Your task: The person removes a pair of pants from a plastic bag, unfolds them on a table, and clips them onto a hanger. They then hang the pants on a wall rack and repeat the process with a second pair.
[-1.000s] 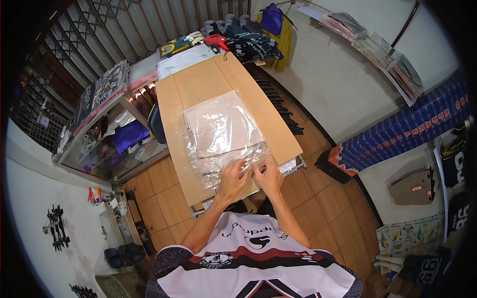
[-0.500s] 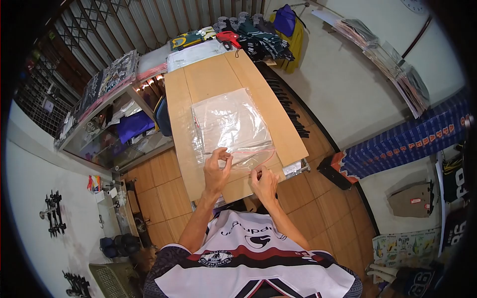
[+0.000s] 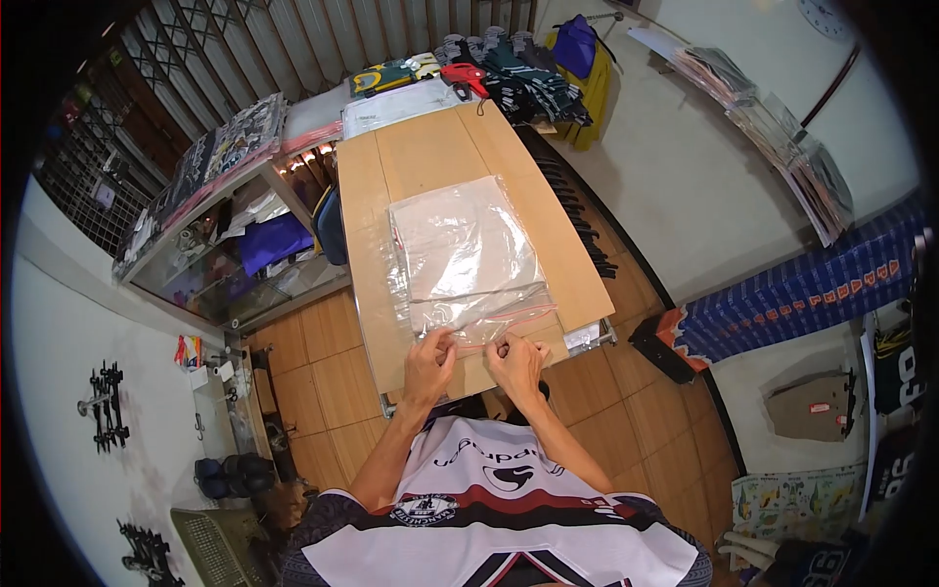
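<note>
A clear plastic zip bag (image 3: 469,245) with a reddish strip along its near opening lies flat on the wooden table (image 3: 430,147). Inside it is something flat, pale beige and folded, possibly cloth. My left hand (image 3: 429,368) pinches the near edge of the bag toward its left corner. A short way to the right, my right hand (image 3: 517,364) grips the same edge between thumb and fingers. Glare on the plastic hides part of the contents.
Left of the table stands a glass display case (image 3: 225,235) with folded items. A red tape dispenser-like tool (image 3: 463,75) and piled dark socks (image 3: 533,83) sit at the far end. Blue boxes (image 3: 802,289) are stacked at the right.
My left hand has moved down from the top of the bag to its near edge. The opening's strip, earlier curved up at the right, now lies straighter between both hands.
</note>
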Demonstrator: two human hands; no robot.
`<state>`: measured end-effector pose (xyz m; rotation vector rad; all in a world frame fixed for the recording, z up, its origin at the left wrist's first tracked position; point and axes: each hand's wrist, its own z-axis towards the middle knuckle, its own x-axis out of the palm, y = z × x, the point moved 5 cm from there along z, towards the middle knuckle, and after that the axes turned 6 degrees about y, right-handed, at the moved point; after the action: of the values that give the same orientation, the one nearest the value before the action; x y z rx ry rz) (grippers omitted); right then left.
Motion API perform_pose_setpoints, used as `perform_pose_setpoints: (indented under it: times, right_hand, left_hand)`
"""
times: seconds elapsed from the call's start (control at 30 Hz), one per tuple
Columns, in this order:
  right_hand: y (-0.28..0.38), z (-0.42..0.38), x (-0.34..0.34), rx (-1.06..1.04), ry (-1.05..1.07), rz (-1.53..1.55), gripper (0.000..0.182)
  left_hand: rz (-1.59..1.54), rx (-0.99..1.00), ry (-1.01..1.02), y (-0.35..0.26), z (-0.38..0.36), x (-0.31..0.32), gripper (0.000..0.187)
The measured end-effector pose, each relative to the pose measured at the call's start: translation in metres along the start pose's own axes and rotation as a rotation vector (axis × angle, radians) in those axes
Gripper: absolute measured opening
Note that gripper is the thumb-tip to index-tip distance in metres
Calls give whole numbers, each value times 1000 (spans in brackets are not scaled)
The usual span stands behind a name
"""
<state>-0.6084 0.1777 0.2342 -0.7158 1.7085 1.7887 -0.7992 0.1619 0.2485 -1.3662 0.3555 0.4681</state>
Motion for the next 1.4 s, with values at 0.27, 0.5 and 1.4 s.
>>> perform_pose_setpoints:
  times: [0.27,0.5,1.4]
  right_hand:
    - [1,-5,-2,-54,-79,-16,20]
    - [4,-7,-11,-68,-72,-9,20]
    - [-3,74,18,-481,196,-128,33]
  left_hand:
    - [107,235,-426,-55,51,-63,23]
    - [116,364,-420,-78,55,-65,24]
    - [596,-195,11,89,257,-24,80]
